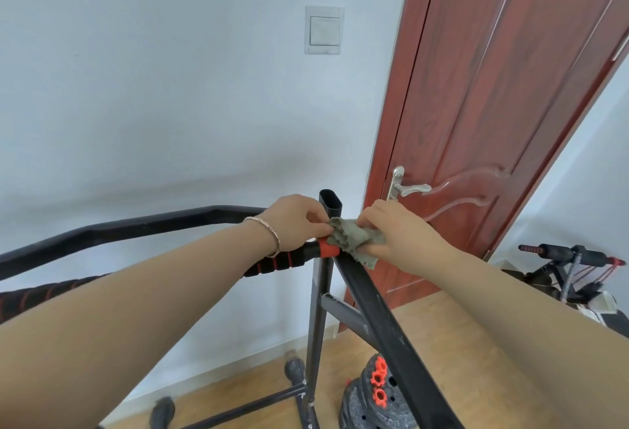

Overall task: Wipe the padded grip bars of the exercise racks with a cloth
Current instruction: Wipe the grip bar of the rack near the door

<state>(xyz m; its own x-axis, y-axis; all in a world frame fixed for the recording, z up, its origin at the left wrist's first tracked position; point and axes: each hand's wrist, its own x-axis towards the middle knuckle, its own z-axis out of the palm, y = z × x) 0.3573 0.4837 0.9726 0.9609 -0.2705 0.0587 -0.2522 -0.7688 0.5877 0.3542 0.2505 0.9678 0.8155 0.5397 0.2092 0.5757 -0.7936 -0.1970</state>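
Beside the rack's upright post (332,205), the left hand (296,221) pinches one edge of the crumpled grey-green cloth (354,239) and the right hand (394,231) grips its bulk, fingers curled, over the red collar (328,251) ending the padded grip bar (272,263) at left.

Cloth (354,243) on rack (318,309); door (493,88) behind; wts (374,401) below.

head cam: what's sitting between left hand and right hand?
Head view: the bunched grey-green cloth fills the gap between left hand and right hand; both pinch it. It lies over the rack's red collar.
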